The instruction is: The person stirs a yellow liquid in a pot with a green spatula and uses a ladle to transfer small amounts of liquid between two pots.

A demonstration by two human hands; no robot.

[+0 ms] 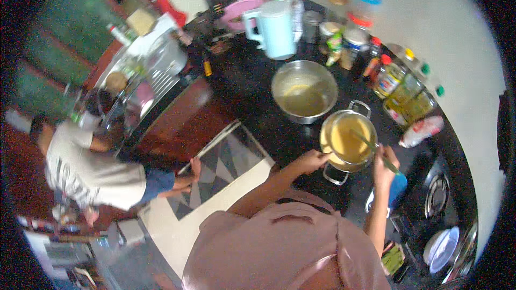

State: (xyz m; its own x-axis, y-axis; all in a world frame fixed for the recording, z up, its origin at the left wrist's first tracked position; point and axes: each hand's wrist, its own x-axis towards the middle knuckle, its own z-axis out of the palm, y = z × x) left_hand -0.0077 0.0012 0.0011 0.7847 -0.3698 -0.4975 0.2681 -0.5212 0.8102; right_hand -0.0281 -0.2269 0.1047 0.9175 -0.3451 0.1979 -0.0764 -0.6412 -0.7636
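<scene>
Watching remotely, I judged the metal pot (361, 158), on the black counter (242, 88) beside the steel bowl (284, 77), stiff, heavy with yellow mixture (343, 135), and best held by its loop handles (335, 182), while the left hand (313, 162), nearly closed, pinched its rim and the right hand (386, 165) curled round a green utensil (365, 140).

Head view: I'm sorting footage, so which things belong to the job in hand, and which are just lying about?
In use: steel pan; yellow mixture in it; green utensil in the right hand; left hand at the pan's rim; possibly the steel bowl.

Apparently lying about: light-blue pitcher; bottles; red-and-white packet; blue-lidded container.
</scene>
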